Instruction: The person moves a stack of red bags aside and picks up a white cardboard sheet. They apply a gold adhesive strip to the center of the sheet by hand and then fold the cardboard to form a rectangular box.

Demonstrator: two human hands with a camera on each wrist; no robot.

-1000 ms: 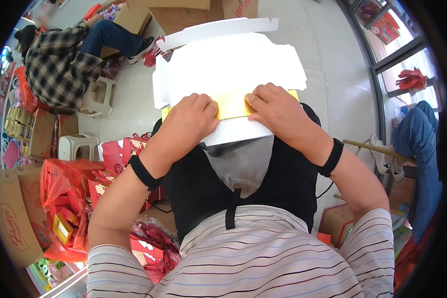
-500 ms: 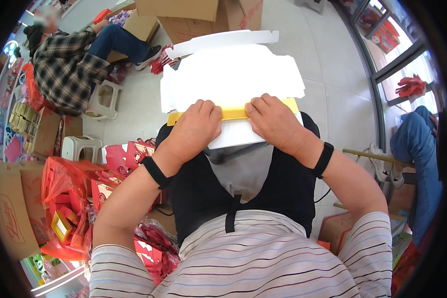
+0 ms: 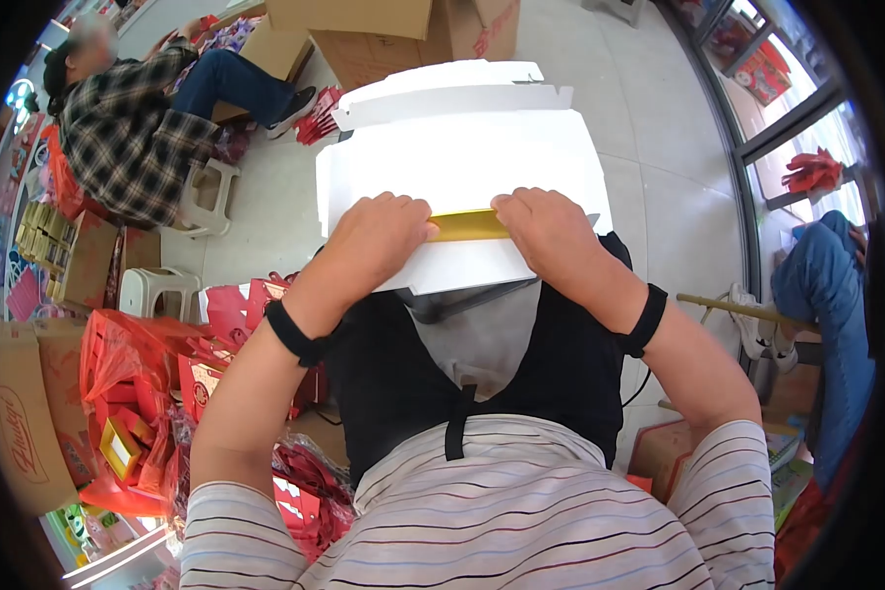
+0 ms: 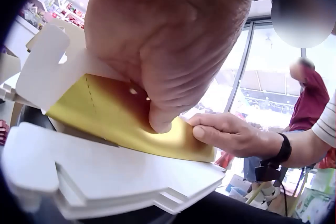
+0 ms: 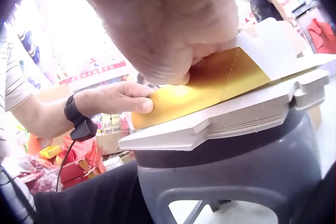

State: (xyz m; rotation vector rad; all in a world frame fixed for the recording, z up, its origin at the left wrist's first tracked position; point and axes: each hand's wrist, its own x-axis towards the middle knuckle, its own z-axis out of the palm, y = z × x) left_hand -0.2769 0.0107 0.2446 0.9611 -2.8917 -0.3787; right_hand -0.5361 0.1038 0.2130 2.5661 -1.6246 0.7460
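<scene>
Left hand (image 3: 379, 241): my fingers are curled over the fold of the card blank (image 3: 462, 147), and my thumb presses up into the gold flap (image 3: 469, 226), so the crease is pinched between them.
Right hand (image 3: 551, 236): it has the same grip just beside the left, fingers bent over the top and thumb on the gold face. The fingertips behind the fold are hidden, so I judge that pinch mostly from the wrist views.
Where the blank lies: it rests on my lap on a stack of flat blanks (image 5: 220, 124), which sits on a grey stool (image 5: 231, 182) between my knees.
Weight: I judge it light, a single die-cut sheet that two hands lift with no effort.
Stiffness: it looks like firm board that bends cleanly only along the scored lines. Forcing it elsewhere would likely kink it.
Surface: the back is matt white and the gold face is glossy and probably slick, so it may mark under hard nails.
Shape: it is broad and flat, with notched tabs and rounded corners at the edges.
Best hold: I would grip close to the crease with both thumbs spread, not out on the thin tabs.
Around me: a seated person in a plaid shirt (image 3: 128, 128), red packaging (image 3: 138, 393) and cardboard cartons (image 3: 364, 25) on the floor.
</scene>
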